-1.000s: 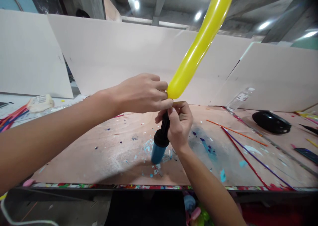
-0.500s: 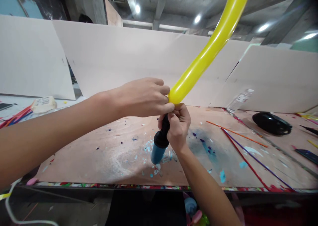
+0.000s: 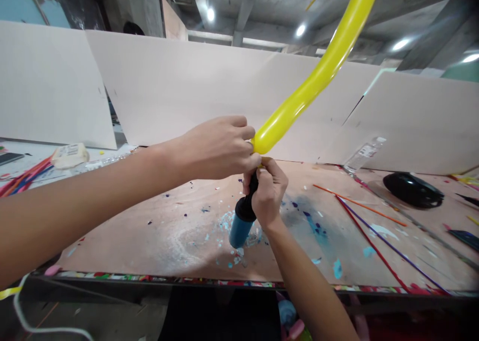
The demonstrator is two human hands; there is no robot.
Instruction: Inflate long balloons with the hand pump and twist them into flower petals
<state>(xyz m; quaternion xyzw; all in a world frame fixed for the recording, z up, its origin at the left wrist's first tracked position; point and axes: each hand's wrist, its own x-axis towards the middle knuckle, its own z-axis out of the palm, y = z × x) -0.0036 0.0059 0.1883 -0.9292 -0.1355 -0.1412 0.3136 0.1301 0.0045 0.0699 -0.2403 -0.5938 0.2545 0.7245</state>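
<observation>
A long, inflated yellow balloon (image 3: 318,81) slants up to the right and leaves the top of the picture. My left hand (image 3: 224,146) is closed on its lower end, fingers pinched at the neck. Just below, my right hand (image 3: 267,191) is wrapped round the black upper part of a hand balloon pump (image 3: 241,228), its thumb and fingertips close to the balloon's neck. The pump has a blue barrel and tilts, its lower end down at the tabletop. My fingers hide the nozzle and the very end of the balloon.
On the table (image 3: 149,251), right, lie uninflated orange (image 3: 359,204), red (image 3: 370,241) and purple balloons (image 3: 396,248). Beyond are a black rounded object (image 3: 413,188), a leaning clear bottle (image 3: 364,154) and a phone-like dark object (image 3: 464,238). White boards (image 3: 224,91) stand behind; more balloons (image 3: 30,176) lie left.
The view has shifted slightly, so most things sit a little further right. A bit of yellow now shows between my hands. Both hands keep their holds.
</observation>
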